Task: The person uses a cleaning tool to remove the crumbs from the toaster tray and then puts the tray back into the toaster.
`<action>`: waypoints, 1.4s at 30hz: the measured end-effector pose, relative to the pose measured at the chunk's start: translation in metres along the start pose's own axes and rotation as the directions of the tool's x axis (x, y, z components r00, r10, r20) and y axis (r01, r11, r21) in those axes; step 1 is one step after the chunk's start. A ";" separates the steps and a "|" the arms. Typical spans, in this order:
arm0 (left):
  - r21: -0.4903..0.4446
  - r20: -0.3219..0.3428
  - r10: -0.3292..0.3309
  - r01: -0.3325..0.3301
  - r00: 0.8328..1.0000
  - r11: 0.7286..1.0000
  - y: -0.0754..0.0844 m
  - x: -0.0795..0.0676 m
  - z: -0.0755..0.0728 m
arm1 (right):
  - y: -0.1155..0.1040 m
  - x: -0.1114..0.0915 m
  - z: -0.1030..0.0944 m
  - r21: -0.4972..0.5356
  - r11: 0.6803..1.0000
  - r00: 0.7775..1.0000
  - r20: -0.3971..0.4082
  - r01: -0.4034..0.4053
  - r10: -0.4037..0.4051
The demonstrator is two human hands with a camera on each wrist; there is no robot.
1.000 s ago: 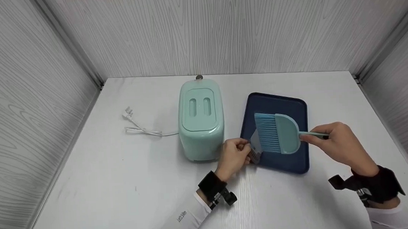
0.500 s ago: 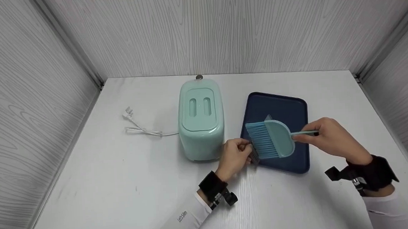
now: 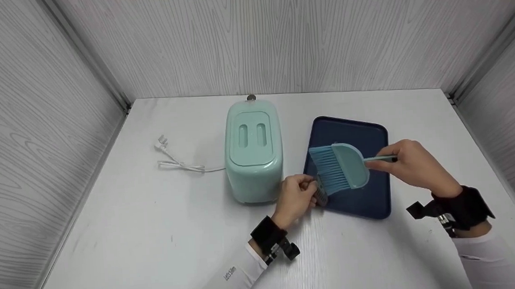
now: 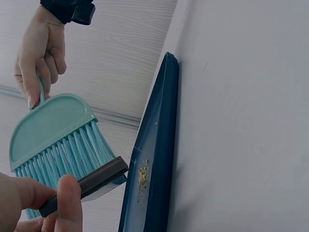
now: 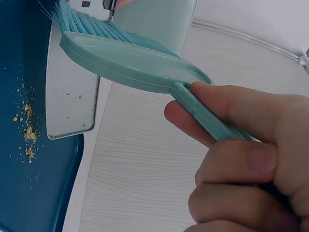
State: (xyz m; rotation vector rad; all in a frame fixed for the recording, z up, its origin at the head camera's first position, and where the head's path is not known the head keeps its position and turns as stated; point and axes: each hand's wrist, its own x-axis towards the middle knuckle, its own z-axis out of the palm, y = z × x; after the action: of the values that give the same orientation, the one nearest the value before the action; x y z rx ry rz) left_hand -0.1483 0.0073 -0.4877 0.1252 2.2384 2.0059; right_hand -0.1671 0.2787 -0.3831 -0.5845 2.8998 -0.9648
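In the head view my right hand (image 3: 413,164) grips the thin handle of a mint-green hand brush (image 3: 352,165). The brush's blue bristles hang over the left part of a dark blue tray (image 3: 364,207). My left hand (image 3: 294,198) pinches the dark handle of a flat scraper (image 3: 321,197) at the tray's front left corner. The bristles hide most of its blade there. In the right wrist view the pale blade (image 5: 72,101) carries a few specks under the bristles. Yellowish crumbs (image 5: 30,136) lie scattered on the tray beside it.
A mint-green toaster (image 3: 253,140) with a lid stands just left of the tray, close to my left hand. Its white cord and plug (image 3: 183,165) lie on the table to the left. Grey wood-patterned panels (image 3: 277,36) enclose the back and sides.
The brush has moved left across the tray, first nearer to me and then slightly back away, and now covers most of the scraper's blade. My left hand has stayed in place.
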 end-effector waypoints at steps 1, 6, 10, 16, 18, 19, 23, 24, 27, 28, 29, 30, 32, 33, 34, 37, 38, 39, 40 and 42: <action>-0.001 0.000 0.003 -0.003 1.000 1.000 0.000 0.000 0.000 | 0.001 0.000 0.000 -0.006 1.000 1.000 -0.005 -0.004 0.004; -0.010 -0.002 0.015 -0.015 1.000 1.000 -0.002 0.001 0.000 | 0.004 0.001 0.001 -0.021 1.000 0.999 -0.038 -0.012 0.011; -0.015 -0.008 0.011 -0.011 1.000 1.000 -0.001 0.001 0.000 | 0.008 0.002 0.001 -0.040 0.999 0.997 -0.071 -0.006 0.003; -0.024 -0.013 0.000 -0.001 1.000 1.000 -0.001 0.001 0.000 | 0.014 0.004 0.002 -0.079 0.997 0.991 -0.131 0.006 -0.017; -0.025 -0.013 -0.002 0.002 1.000 1.000 -0.001 0.001 0.000 | 0.016 0.005 0.002 -0.082 0.997 0.990 -0.141 -0.003 -0.009; -0.026 -0.013 -0.004 0.004 1.000 1.000 -0.001 0.001 0.000 | 0.017 0.005 0.002 -0.085 0.996 0.989 -0.145 -0.007 -0.006; -0.026 -0.015 -0.007 0.006 1.000 1.000 0.000 0.001 0.001 | 0.021 0.006 0.001 -0.093 0.995 0.987 -0.158 -0.028 0.013; -0.028 -0.014 -0.006 0.005 1.000 1.000 0.000 0.000 0.001 | 0.023 0.006 0.001 -0.097 0.995 0.986 -0.165 -0.033 0.016; -0.031 -0.012 0.001 -0.001 1.000 1.000 0.000 0.000 0.001 | 0.026 0.007 0.001 -0.100 0.994 0.983 -0.183 -0.047 0.028; -0.032 -0.012 0.003 -0.004 1.000 0.999 -0.001 0.000 0.001 | 0.027 0.007 0.001 -0.105 0.993 0.981 -0.190 -0.047 0.026; -0.033 -0.012 0.005 -0.005 1.000 0.999 -0.001 0.000 0.001 | 0.028 0.007 0.001 -0.109 0.993 0.980 -0.198 -0.047 0.024; -0.033 -0.009 0.009 -0.009 1.000 0.999 -0.001 0.000 0.001 | 0.030 0.008 0.001 -0.115 0.992 0.978 -0.206 -0.045 0.021; -0.028 -0.005 0.020 -0.020 1.000 0.999 -0.001 0.000 0.001 | 0.032 0.008 0.002 -0.128 0.991 0.976 -0.218 -0.045 0.016; -0.027 -0.003 0.024 -0.024 1.000 0.999 0.000 -0.001 0.001 | 0.034 0.008 0.002 -0.136 0.990 0.974 -0.225 -0.045 0.013; -0.025 -0.001 0.028 -0.028 1.000 0.999 0.000 -0.001 0.001 | 0.035 0.008 0.002 -0.143 0.989 0.973 -0.231 -0.046 0.012; -0.017 0.002 0.035 -0.035 0.999 0.999 0.000 -0.002 0.000 | 0.037 0.008 0.003 -0.154 0.986 0.969 -0.248 -0.056 0.017; -0.016 0.001 0.034 -0.034 0.999 0.999 0.000 -0.002 0.001 | 0.038 0.008 0.003 -0.156 0.986 0.967 -0.253 -0.058 0.016; -0.014 0.000 0.033 -0.033 0.999 0.999 0.000 -0.001 0.001 | 0.039 0.008 0.004 -0.156 0.986 0.966 -0.258 -0.060 0.017; -0.013 0.000 0.032 -0.032 0.999 0.999 0.000 -0.001 0.001 | 0.040 0.008 0.004 -0.156 0.986 0.964 -0.264 -0.061 0.018; -0.012 -0.003 0.032 -0.032 0.999 0.999 0.000 -0.001 0.001 | 0.042 0.007 0.004 -0.149 0.987 0.962 -0.274 -0.063 0.020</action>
State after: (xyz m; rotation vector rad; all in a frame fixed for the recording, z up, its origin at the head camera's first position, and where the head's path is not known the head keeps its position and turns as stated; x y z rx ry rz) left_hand -0.1470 0.0078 -0.4872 0.1577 2.2398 2.0358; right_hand -0.1876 0.3044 -0.4099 -0.4242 3.2398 -0.8804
